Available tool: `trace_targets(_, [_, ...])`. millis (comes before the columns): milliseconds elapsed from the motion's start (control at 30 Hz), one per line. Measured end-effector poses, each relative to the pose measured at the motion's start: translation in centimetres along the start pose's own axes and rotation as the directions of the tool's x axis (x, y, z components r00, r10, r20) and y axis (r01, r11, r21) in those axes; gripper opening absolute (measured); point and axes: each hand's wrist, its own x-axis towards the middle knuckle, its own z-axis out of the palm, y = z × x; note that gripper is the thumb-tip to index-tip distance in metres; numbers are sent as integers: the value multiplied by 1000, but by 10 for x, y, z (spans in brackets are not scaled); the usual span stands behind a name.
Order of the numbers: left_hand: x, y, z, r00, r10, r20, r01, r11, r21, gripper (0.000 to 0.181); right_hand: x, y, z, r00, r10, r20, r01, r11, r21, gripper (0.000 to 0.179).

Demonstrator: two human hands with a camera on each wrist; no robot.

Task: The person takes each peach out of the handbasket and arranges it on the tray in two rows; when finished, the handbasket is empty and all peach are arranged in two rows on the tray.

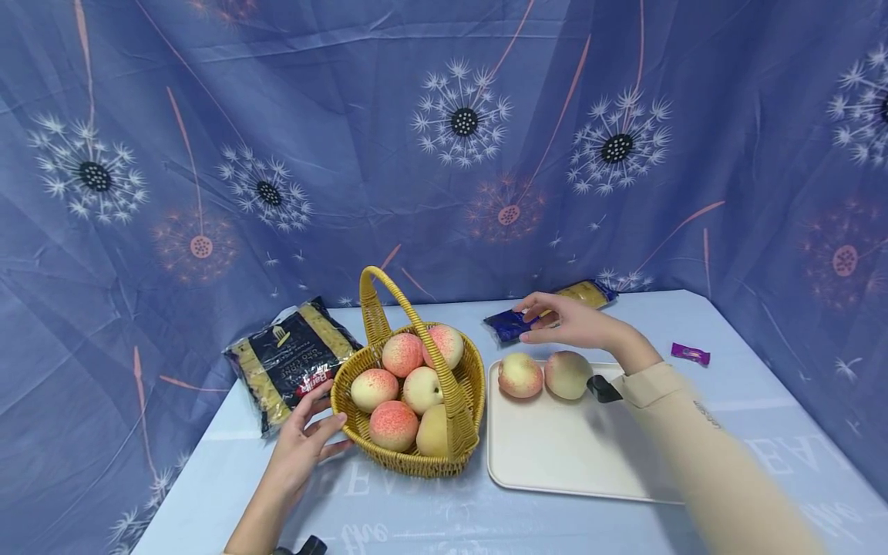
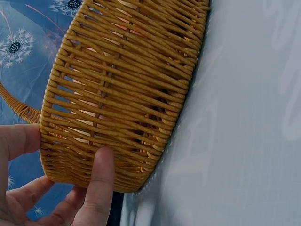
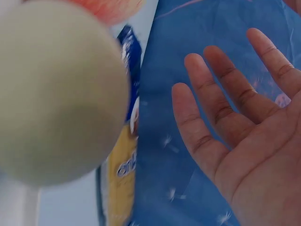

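The right hand (image 1: 565,322) is wide, fingers apart, holding nothing, with a gap between it and the pair of peaches (image 1: 520,375) below. The left hand (image 1: 305,439) spreads its fingers and touches the side of the basket (image 1: 398,464) near its rim. Six fruits (image 1: 394,425) sit inside. A thin gap parts the basket from the tray (image 1: 555,455). The pair sits at the tray's back edge, with room in front. A black bag (image 1: 287,358) lies left of the basket.
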Motion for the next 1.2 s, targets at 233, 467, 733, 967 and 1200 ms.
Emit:
trace_targets(233, [0,1,0,1000,-25,-6,25,1000,-1,68,22,-15,11,998,-48,44,47,999,12,53])
trace_targets(467, [0,3,2,1000,-29,4,29,1000,-6,67,37,-27,22,995,-38,88,35,999,32,53])
trace_targets(733, [-1,4,2,1000,-28,10,28,1000,-11,68,57,-39,35,989,-50,141,45,998,37,56])
trace_targets(967, [-2,5,3,998,-55,9,56,998,-17,68,74,-48,50,983,-44,177,42,999,15,61])
trace_targets(1200, [-3,6,5,998,-53,25,54,998,-36,73,85,-55,62,979,-36,202,44,998,-35,61])
